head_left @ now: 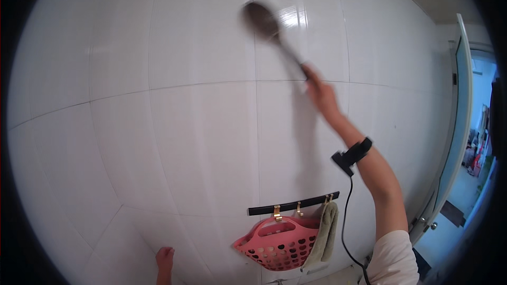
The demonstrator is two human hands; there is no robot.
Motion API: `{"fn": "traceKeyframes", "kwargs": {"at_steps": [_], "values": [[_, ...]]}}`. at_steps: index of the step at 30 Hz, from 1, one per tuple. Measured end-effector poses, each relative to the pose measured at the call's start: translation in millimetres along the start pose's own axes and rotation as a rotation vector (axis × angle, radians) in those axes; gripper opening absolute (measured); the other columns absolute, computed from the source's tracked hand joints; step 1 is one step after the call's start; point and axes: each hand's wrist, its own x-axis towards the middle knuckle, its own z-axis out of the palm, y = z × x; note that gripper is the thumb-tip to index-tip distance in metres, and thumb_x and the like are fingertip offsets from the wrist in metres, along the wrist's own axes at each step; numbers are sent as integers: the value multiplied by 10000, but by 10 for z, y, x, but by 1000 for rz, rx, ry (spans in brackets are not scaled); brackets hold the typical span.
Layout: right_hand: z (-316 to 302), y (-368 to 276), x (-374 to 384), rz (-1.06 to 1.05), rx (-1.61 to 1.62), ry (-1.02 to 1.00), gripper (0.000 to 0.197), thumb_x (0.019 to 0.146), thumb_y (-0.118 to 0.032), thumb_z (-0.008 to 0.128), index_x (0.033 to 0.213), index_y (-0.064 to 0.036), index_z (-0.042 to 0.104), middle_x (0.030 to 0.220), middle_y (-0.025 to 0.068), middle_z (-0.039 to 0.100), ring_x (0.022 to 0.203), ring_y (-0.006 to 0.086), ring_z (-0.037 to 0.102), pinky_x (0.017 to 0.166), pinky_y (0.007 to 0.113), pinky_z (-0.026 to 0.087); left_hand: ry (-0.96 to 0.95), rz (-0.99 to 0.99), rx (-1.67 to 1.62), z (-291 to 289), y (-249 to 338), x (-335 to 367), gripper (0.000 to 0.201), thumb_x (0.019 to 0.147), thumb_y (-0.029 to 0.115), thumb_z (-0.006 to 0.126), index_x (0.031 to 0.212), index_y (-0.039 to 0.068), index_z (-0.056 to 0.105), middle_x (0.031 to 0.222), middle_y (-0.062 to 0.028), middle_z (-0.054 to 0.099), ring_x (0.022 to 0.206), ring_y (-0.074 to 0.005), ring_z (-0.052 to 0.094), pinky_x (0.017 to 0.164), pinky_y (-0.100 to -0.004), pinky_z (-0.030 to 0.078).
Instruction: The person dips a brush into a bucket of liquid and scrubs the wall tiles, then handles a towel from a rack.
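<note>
Your long-handled tool (261, 20): dk brn head. Your wrist strap (357, 152) blk, sleeve (393, 258) wht. Tiles (206, 137): wht w/ thin dk grid lines. Basket (274, 238): pink w/ hole pattern. Towel (325, 235): grey-grn. Rail (312, 200) blk, hooks (277, 212) gold.

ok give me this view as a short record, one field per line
right hand: holds a long-handled, dark, oval-headed brush-like tool, blurred; wall contact unclear
left hand: low at left, nothing visible in it
surface: large white wall tiles
rail: straight black bar, gold-coloured metal hooks
hanging: pink perforated basket, olive-green cloth
worn, right forearm: black device, thin black cable
far right: open pale door
</note>
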Motion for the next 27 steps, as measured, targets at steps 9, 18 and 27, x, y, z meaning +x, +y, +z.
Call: {"fn": "traceKeyframes", "kwargs": {"at_steps": [9,18,27], "values": [[-11,-237,511,-178,-142,99,400,852,-92,477,1242,-180,448,987,78,619,850,257,609,738,343,465,-224,-96,-257,27,497,35,133,775,113,621,876,26,620,796,-48,637,731,-119,599,669,-249,478],[989,-936,1421,-18,-5,182,387,851,-150,477,1235,-193,455,946,163,603,826,322,591,694,388,465,-97,-182,-217,-427,-13,-220,148,760,127,644,858,18,626,754,-50,635,683,-104,587,642,-232,471],[1569,-2086,1298,-196,-268,-475,458,857,-124,444,1289,-267,391,816,87,592,683,227,570,664,339,458,-13,-41,-119,-854,-233,-159,168,756,156,656,842,14,626,744,-50,632,685,-115,585,643,-249,473]]}}
